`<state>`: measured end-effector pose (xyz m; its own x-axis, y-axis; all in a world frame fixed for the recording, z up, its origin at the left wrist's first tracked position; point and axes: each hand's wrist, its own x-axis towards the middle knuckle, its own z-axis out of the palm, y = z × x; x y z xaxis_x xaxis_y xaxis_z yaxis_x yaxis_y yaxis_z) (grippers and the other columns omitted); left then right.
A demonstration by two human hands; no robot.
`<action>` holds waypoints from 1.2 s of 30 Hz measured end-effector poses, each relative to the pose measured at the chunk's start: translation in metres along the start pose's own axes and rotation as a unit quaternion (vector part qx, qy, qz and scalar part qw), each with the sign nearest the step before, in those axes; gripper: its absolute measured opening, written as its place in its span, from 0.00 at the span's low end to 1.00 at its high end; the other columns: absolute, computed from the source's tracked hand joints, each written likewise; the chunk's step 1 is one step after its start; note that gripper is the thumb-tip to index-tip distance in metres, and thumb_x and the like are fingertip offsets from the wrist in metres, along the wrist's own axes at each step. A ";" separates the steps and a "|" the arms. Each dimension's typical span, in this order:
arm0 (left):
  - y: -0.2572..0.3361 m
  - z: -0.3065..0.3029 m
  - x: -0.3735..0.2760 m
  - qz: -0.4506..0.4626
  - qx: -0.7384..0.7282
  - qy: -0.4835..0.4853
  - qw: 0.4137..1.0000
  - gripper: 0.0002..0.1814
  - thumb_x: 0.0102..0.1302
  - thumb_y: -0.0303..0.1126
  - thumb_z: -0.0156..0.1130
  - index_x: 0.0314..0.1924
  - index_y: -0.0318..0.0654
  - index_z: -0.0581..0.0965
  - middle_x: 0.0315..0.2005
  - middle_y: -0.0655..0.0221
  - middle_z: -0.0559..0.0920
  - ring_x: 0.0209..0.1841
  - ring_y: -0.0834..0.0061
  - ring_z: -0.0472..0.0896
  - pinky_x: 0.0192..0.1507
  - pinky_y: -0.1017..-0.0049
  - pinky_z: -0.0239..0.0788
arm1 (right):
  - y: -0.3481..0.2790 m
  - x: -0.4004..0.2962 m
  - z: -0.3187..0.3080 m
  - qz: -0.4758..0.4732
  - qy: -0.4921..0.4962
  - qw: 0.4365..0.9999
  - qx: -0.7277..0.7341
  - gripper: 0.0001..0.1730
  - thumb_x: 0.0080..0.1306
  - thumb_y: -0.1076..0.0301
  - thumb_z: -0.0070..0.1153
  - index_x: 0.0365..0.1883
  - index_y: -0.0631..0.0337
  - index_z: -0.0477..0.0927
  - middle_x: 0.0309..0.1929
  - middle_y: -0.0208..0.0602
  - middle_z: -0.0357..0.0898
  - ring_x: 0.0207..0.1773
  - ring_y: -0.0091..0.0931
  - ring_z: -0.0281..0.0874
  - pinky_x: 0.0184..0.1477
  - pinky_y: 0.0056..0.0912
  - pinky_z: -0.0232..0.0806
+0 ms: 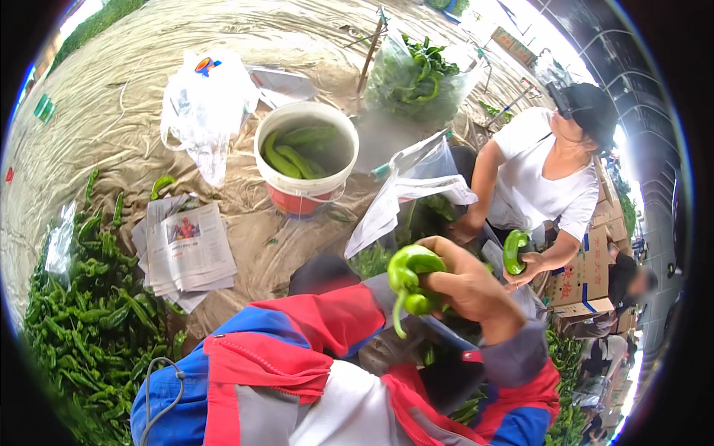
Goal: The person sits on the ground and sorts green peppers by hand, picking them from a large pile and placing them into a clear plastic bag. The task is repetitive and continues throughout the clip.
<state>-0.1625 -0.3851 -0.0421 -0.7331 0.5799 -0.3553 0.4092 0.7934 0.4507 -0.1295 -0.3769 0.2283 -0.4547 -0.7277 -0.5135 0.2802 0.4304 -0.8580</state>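
Note:
My right hand [474, 287] grips several curled green peppers [411, 268] in front of me. My left sleeve reaches towards them, but my left hand is hidden behind the peppers and my right hand. Just beyond lie a plastic bag and white paper sheets [385, 209] folded over it, with greens inside. Further off stands a white bucket with a red lower part [301, 189], holding large green peppers [295, 159]. A co-worker in a white T-shirt [549, 173], at the right, holds one green pepper [514, 252] close to my right hand.
A large heap of green peppers [100, 323] lies at left, beside stacked newspaper sheets [192, 248]. White plastic bags [206, 106] and a tape roll [205, 67] are left of the bucket. A clear bag of peppers [415, 83] stands at the back, cardboard boxes [580, 273] at right.

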 end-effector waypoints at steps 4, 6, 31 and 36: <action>0.005 0.005 -0.003 0.006 0.001 -0.008 1.000 0.10 0.55 0.31 0.60 0.37 0.48 0.84 0.37 0.75 0.84 0.40 0.74 0.82 0.35 0.66 0.74 | -0.048 0.004 -0.045 0.059 0.079 0.993 -0.059 0.19 0.60 0.74 0.52 0.50 0.64 0.70 0.42 0.35 0.76 0.39 0.23 0.77 0.37 0.26 0.71; 0.003 0.012 -0.012 -0.009 0.003 -0.016 1.000 0.10 0.55 0.31 0.60 0.38 0.48 0.84 0.37 0.75 0.84 0.41 0.74 0.81 0.35 0.66 0.74 | -0.055 0.042 -0.094 0.003 0.127 0.981 -0.148 0.15 0.60 0.71 0.53 0.46 0.63 0.73 0.38 0.35 0.77 0.34 0.24 0.76 0.32 0.28 0.70; -0.041 0.017 -0.004 0.192 0.074 -0.035 0.978 0.09 0.54 0.29 0.53 0.24 0.36 0.81 0.25 0.55 0.81 0.29 0.56 0.80 0.31 0.62 0.72 | 0.204 -0.217 -0.078 -0.241 0.324 0.907 0.116 0.31 0.61 0.61 0.59 0.59 0.69 0.67 0.48 0.45 0.77 0.45 0.31 0.77 0.49 0.32 0.68; -0.016 -0.022 -0.012 0.090 0.102 -0.017 0.991 0.14 0.63 0.34 0.48 0.32 0.32 0.79 0.31 0.51 0.80 0.35 0.51 0.78 0.35 0.57 0.68 | 0.482 -0.386 -0.080 -0.238 0.726 0.500 0.407 0.12 0.63 0.71 0.55 0.44 0.67 0.76 0.37 0.41 0.80 0.36 0.28 0.77 0.38 0.29 0.71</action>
<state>-0.1720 -0.4091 -0.0274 -0.6207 0.7187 -0.3133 0.6357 0.6952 0.3355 0.1140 0.1544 0.0123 -0.6028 0.7656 -0.2247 -0.1691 -0.3978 -0.9018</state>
